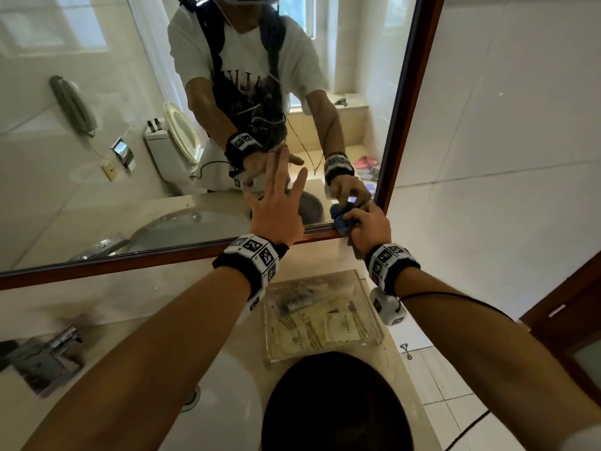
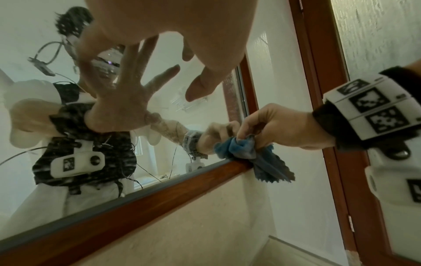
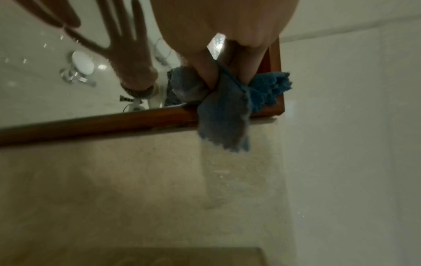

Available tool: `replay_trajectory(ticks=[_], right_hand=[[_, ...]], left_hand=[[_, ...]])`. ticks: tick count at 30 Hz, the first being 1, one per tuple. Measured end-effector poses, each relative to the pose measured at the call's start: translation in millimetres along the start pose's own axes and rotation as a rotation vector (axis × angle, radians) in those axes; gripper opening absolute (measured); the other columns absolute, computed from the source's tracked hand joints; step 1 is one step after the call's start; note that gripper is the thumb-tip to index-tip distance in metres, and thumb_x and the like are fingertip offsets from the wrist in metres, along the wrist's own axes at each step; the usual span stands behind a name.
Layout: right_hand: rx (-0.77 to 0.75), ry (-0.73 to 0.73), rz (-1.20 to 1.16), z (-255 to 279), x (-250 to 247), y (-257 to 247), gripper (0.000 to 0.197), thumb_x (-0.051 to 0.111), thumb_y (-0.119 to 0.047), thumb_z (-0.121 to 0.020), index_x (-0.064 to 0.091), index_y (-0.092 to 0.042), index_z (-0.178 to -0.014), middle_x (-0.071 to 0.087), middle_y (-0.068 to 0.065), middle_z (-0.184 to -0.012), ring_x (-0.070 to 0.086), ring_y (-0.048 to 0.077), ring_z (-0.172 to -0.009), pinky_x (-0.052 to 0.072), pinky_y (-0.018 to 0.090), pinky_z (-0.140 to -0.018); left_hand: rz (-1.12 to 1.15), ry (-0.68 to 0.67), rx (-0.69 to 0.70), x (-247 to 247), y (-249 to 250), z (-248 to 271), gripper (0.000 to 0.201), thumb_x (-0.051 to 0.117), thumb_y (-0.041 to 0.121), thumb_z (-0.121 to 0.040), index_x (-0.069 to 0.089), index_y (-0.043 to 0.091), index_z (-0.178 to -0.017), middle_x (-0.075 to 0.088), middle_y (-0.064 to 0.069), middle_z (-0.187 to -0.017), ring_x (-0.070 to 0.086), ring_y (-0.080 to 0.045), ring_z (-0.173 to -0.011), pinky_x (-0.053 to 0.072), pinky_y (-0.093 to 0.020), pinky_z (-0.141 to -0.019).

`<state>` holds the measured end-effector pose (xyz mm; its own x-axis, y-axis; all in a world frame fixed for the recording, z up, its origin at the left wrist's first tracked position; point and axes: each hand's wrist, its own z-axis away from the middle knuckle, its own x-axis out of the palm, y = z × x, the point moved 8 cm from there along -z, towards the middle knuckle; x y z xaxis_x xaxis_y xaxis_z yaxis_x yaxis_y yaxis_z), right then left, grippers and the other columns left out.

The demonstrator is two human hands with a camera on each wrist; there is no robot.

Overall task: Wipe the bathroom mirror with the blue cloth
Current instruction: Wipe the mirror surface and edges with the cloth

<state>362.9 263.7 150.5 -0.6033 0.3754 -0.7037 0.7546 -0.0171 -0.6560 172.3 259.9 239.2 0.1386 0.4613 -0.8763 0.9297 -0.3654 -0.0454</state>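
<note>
The bathroom mirror (image 1: 113,141) has a brown wooden frame (image 1: 146,258) and fills the wall above the counter. My right hand (image 1: 364,222) grips the bunched blue cloth (image 1: 341,221) and holds it against the mirror's bottom right corner. A loose flap of the blue cloth (image 2: 268,165) hangs over the frame (image 2: 159,196); the blue cloth (image 3: 223,115) and frame (image 3: 91,124) show likewise in the right wrist view. My left hand (image 1: 279,196) lies flat on the glass with fingers spread, left of the cloth. In the left wrist view the right hand (image 2: 273,126) pinches the cloth.
A clear tray (image 1: 370,317) of toiletry packets sits on the beige counter under the mirror. A white basin (image 1: 227,402) and chrome tap (image 1: 48,356) are at lower left. White tiled wall (image 1: 504,157) meets the mirror's right edge; a wooden door frame (image 1: 572,307) stands right.
</note>
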Motion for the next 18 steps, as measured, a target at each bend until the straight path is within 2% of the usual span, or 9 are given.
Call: replay_trajectory(ticks=[2, 4, 8, 10, 12, 13, 14, 16, 18], right_hand=[[0.041, 0.036, -0.070, 0.8, -2.3, -0.9, 0.032, 0.058, 0.004, -0.077, 0.072, -0.020, -0.092, 0.058, 0.005, -0.107, 0.059, 0.031, -0.094, 0.052, 0.037, -0.085], [0.053, 0.083, -0.115, 2.3, -10.7, -7.8, 0.037, 0.052, 0.005, -0.077, 0.073, -0.019, -0.096, 0.062, 0.006, -0.108, 0.057, 0.029, -0.102, 0.044, 0.027, -0.090], [0.111, 0.190, -0.389, 4.2, -24.9, -27.6, 0.038, 0.053, 0.005, -0.080, 0.071, -0.021, -0.102, 0.067, 0.002, -0.107, 0.061, 0.022, -0.103, 0.050, 0.032, -0.094], [0.109, 0.232, -0.509, 3.5, -32.7, -43.1, 0.032, 0.057, 0.002, -0.084, 0.070, -0.022, -0.102, 0.067, -0.001, -0.108, 0.061, 0.016, -0.101, 0.051, 0.018, -0.086], [0.090, 0.263, -0.544, 0.0, -39.7, -61.0, 0.028, 0.058, -0.001, -0.087, 0.070, -0.020, -0.104, 0.066, -0.003, -0.108, 0.059, 0.010, -0.099, 0.044, 0.001, -0.073], [0.094, 0.273, -0.555, -2.0, -40.5, -68.3, 0.027, 0.059, -0.003, -0.087, 0.070, -0.019, -0.106, 0.066, -0.005, -0.107, 0.059, 0.008, -0.097, 0.044, 0.000, -0.072], [0.105, 0.280, -0.570, -3.4, -38.1, -75.1, 0.028, 0.060, -0.003, -0.086, 0.071, -0.020, -0.106, 0.067, -0.006, -0.106, 0.060, 0.008, -0.096, 0.048, 0.005, -0.076], [0.141, 0.292, -0.581, -4.5, -29.8, -84.8, 0.031, 0.059, -0.007, -0.080, 0.072, -0.026, -0.102, 0.069, -0.005, -0.104, 0.062, 0.013, -0.096, 0.055, 0.028, -0.086], [0.158, 0.287, -0.565, -3.5, -15.8, -91.4, 0.034, 0.055, -0.012, -0.073, 0.068, -0.036, -0.093, 0.070, -0.005, -0.100, 0.064, 0.018, -0.095, 0.055, 0.041, -0.085]], left_hand=[[0.029, -0.010, 0.004, -2.5, -6.2, 0.5, 0.087, 0.062, 0.010, -0.069, 0.026, 0.026, -0.146, -0.007, -0.006, -0.160, -0.007, -0.026, -0.146, 0.023, -0.073, -0.099], [0.058, -0.023, -0.001, -4.8, -11.4, 0.2, 0.086, 0.061, 0.009, -0.069, 0.027, 0.026, -0.146, -0.008, -0.002, -0.160, -0.006, -0.021, -0.146, 0.021, -0.073, -0.101], [0.114, -0.086, -0.018, -12.7, -16.6, 3.2, 0.084, 0.059, 0.010, -0.074, 0.022, 0.029, -0.147, -0.014, 0.001, -0.159, -0.005, -0.021, -0.145, 0.020, -0.070, -0.104], [0.113, -0.090, -0.065, -18.5, -23.5, 8.1, 0.085, 0.059, 0.012, -0.075, 0.020, 0.030, -0.148, -0.014, -0.005, -0.159, -0.007, -0.032, -0.145, 0.016, -0.072, -0.105], [0.092, -0.048, -0.137, -25.3, -35.9, 14.2, 0.089, 0.062, 0.010, -0.071, 0.020, 0.031, -0.147, -0.014, -0.013, -0.158, -0.011, -0.041, -0.143, 0.014, -0.074, -0.104], [0.091, -0.032, -0.168, -26.9, -42.9, 16.9, 0.092, 0.062, 0.009, -0.068, 0.020, 0.032, -0.147, -0.015, -0.015, -0.157, -0.012, -0.043, -0.142, 0.014, -0.075, -0.103], [0.092, -0.032, -0.190, -27.4, -50.5, 20.3, 0.095, 0.062, 0.008, -0.067, 0.019, 0.033, -0.147, -0.016, -0.016, -0.157, -0.013, -0.043, -0.142, 0.014, -0.075, -0.103], [0.104, -0.049, -0.213, -25.2, -63.5, 24.9, 0.098, 0.063, 0.008, -0.067, 0.015, 0.034, -0.147, -0.021, -0.015, -0.156, -0.016, -0.043, -0.141, 0.012, -0.075, -0.103], [0.116, -0.045, -0.233, -27.8, -77.3, 30.2, 0.099, 0.063, 0.008, -0.068, 0.011, 0.036, -0.148, -0.022, -0.013, -0.156, -0.018, -0.042, -0.141, 0.009, -0.075, -0.104]])
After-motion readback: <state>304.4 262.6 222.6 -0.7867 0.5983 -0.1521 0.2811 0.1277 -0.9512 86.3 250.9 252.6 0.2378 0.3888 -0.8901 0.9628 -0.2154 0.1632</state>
